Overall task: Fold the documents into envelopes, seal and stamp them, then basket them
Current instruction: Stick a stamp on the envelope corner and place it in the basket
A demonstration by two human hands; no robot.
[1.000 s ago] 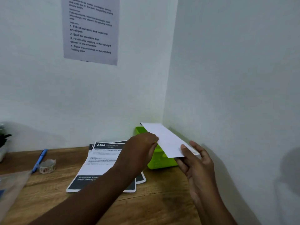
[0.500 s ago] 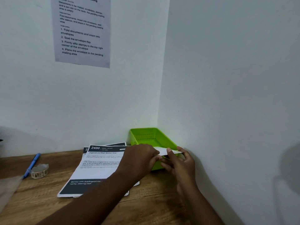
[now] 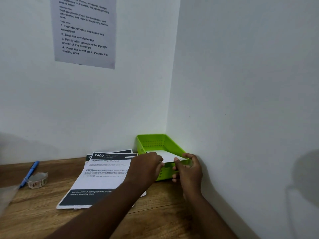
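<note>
A white envelope [image 3: 166, 156] lies tilted across the near rim of the green plastic basket [image 3: 153, 140], which stands in the corner of the desk against both walls. My left hand [image 3: 146, 167] pinches the envelope's left end. My right hand [image 3: 187, 168] holds its right end, thumb on top, fingers against the basket's front wall. A stack of printed documents [image 3: 101, 180] with dark header and footer bands lies on the wood just left of the basket, partly under my left forearm.
A blue pen [image 3: 30, 173] and a roll of stamps [image 3: 38, 180] lie at the left of the wooden desk [image 3: 164, 213]. A clear plastic sleeve [image 3: 6, 197] shows at the far left edge. An instruction sheet [image 3: 84, 31] hangs on the back wall.
The envelope has come down from above the basket to rest on its near rim, both hands lowering with it. The camera view has tilted slightly, revealing more of the basket.
</note>
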